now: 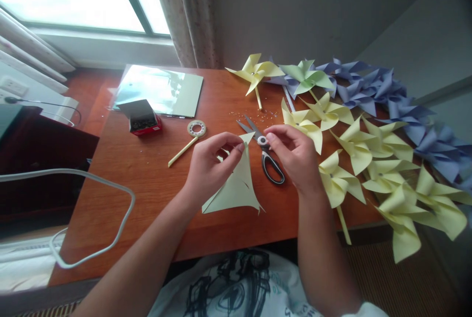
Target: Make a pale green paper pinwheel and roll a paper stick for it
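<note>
Head view: left hand [208, 162] fingers pinched on pale yellow paper [236, 187], right hand [293, 152] fingers curled, nearly closed, beside the paper's tip, above scissors [267, 157].

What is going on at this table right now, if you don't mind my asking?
A person is working a pale yellow cut paper sheet over a reddish-brown wooden table. The left hand pinches folded corners of the sheet together at its upper tip, and the right hand holds something too small to identify beside that tip. Black-handled scissors lie between the hands. Finished yellow paper pinwheels and blue paper pinwheels are piled on the right. A small red box sits open farther left.
</note>
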The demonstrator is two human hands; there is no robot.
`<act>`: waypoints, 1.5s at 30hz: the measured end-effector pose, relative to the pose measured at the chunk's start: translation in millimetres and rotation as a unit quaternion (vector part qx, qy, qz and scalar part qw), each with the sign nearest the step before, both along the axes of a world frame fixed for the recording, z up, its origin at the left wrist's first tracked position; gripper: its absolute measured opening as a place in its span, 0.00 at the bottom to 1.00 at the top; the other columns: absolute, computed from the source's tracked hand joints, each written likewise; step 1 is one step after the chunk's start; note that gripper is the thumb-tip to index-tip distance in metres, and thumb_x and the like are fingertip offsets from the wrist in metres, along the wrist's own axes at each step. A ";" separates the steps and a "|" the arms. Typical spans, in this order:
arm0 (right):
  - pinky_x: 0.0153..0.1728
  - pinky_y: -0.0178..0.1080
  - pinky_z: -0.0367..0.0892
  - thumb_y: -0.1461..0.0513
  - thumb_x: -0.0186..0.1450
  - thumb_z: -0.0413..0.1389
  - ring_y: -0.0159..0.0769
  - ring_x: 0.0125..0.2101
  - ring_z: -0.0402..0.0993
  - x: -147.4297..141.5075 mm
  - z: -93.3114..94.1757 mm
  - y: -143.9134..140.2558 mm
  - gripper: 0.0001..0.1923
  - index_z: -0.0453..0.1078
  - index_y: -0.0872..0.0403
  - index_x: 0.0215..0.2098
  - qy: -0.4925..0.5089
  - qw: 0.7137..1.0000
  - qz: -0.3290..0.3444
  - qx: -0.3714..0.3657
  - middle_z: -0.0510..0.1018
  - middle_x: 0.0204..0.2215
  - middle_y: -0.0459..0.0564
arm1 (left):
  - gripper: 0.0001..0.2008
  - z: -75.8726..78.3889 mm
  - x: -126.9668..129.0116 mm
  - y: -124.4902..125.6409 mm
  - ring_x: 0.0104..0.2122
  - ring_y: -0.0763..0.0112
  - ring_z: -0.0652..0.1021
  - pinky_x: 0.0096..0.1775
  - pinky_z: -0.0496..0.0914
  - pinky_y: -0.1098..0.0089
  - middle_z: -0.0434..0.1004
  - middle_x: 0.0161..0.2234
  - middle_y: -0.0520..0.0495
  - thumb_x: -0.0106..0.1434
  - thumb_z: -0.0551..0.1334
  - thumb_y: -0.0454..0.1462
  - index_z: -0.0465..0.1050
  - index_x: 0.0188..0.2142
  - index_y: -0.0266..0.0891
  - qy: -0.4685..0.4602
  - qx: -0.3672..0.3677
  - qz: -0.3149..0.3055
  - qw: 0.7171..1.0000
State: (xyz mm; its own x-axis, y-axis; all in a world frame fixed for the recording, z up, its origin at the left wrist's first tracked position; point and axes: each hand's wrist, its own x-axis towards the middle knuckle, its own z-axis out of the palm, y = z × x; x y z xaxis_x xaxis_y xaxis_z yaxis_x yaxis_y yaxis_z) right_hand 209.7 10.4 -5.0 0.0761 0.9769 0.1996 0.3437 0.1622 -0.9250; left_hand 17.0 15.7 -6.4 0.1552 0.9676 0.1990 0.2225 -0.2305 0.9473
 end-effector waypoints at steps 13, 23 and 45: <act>0.50 0.56 0.71 0.60 0.59 0.67 0.57 0.48 0.75 14.5 -16.6 -34.9 0.21 0.71 0.56 0.49 -0.425 0.902 -0.056 -0.049 0.77 0.45 0.61 | 0.05 6.1 -2.4 1.9 0.26 0.74 0.73 0.28 0.69 0.74 0.76 0.27 0.50 0.64 0.65 0.37 0.76 0.32 0.38 -0.029 -0.010 0.011 0.999; 0.41 0.49 0.75 0.58 0.59 0.63 0.48 0.38 0.79 11.4 -10.1 -34.5 0.18 0.73 0.53 0.47 -0.303 0.944 -0.110 -0.066 0.80 0.41 0.55 | 0.06 2.7 -5.3 2.6 0.26 0.73 0.74 0.28 0.68 0.73 0.75 0.27 0.50 0.64 0.65 0.38 0.76 0.33 0.38 -0.045 -0.011 0.014 0.999; 0.43 0.39 0.75 0.58 0.57 0.71 0.37 0.39 0.77 25.7 16.3 -47.3 0.30 0.73 0.45 0.57 -0.121 0.990 0.060 -0.033 0.76 0.46 0.48 | 0.04 8.7 -3.9 0.0 0.28 0.71 0.76 0.31 0.70 0.71 0.80 0.32 0.47 0.65 0.63 0.32 0.78 0.35 0.38 -0.045 0.044 -0.048 0.997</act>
